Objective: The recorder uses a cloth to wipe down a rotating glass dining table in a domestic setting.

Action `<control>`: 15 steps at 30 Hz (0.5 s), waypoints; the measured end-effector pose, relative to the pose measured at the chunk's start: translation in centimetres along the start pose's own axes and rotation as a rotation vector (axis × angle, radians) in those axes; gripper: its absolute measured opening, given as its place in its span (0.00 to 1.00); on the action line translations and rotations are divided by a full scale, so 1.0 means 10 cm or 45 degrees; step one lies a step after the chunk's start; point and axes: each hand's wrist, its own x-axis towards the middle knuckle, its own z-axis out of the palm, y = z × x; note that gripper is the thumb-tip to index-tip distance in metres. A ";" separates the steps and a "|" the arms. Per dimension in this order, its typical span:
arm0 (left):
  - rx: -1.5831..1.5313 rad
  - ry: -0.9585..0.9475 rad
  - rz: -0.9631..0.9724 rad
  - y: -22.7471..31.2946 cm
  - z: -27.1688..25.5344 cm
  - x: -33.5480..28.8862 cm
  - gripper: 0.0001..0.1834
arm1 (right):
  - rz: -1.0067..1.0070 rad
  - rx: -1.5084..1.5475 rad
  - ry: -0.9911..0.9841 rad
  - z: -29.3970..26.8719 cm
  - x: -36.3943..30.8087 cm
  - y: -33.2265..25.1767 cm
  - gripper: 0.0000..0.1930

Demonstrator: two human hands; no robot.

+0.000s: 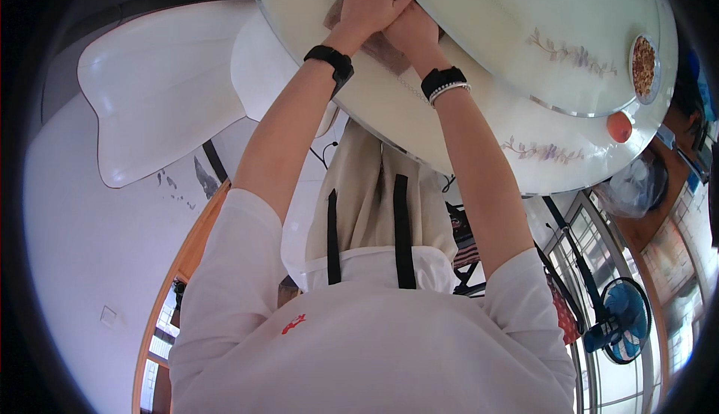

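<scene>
Together now: left hand (369, 1) laid flat over right hand (410, 31), both grips pressed down on a brown cloth (380, 46) spread beneath them on the round pale tabletop (479, 126). Well to the right, a small dish of nuts (643, 67) and a peach (619, 126).

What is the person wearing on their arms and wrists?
Both arms come out of short white sleeves. The left wrist has a black band. The right wrist has a black band too, plus a pale beaded bracelet beside it. The hands wear no gloves.
</scene>
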 end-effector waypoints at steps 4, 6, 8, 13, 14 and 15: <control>-0.051 -0.014 -0.084 0.02 0.05 -0.09 0.35 | 0.051 0.014 -0.142 -0.05 -0.03 -0.06 0.27; -0.054 -0.038 -0.116 0.07 0.05 -0.21 0.35 | 0.015 0.237 0.085 -0.11 -0.19 -0.11 0.31; -0.149 0.029 -0.097 0.17 0.06 -0.39 0.36 | -0.021 0.052 0.088 -0.16 -0.36 -0.15 0.31; -0.253 0.112 -0.068 0.33 0.08 -0.92 0.33 | -0.016 -0.047 -0.090 -0.32 -0.89 -0.36 0.33; -0.288 0.063 -0.081 0.38 0.06 -1.03 0.33 | -0.018 -0.047 -0.090 -0.36 -0.98 -0.40 0.33; -0.313 -0.014 -0.102 0.42 0.01 -1.11 0.34 | 0.012 -0.018 -0.149 -0.40 -1.07 -0.44 0.33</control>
